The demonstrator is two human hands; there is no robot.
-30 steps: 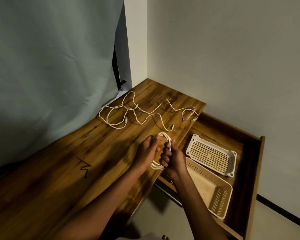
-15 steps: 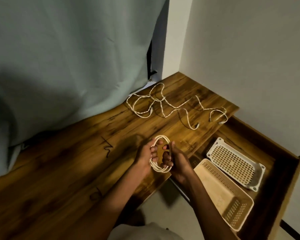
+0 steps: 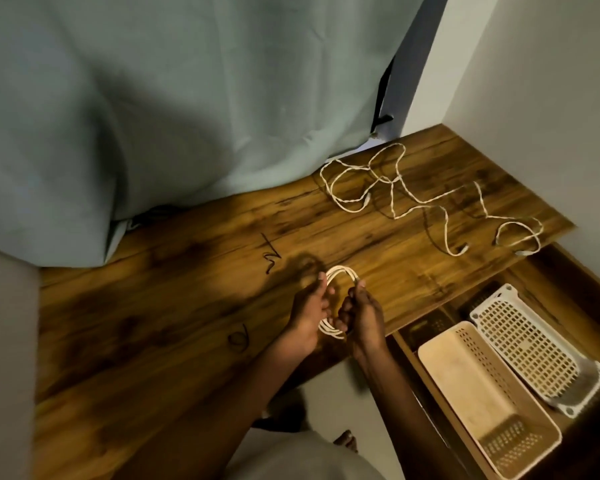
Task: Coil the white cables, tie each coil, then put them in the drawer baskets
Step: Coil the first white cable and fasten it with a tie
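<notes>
Head view: a dark wooden worktop (image 3: 187, 323) sits in a corner, curtain (image 3: 153, 98) behind, open drawer (image 3: 568, 289) at right. Both hands, left (image 3: 309, 313) and right (image 3: 361, 317), pinch a white cable coil (image 3: 340, 271) above the front edge, its long axis running away from the person.

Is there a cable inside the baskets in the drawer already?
No, the beige basket and the white basket hold no cable; the coil is in both hands.
</notes>
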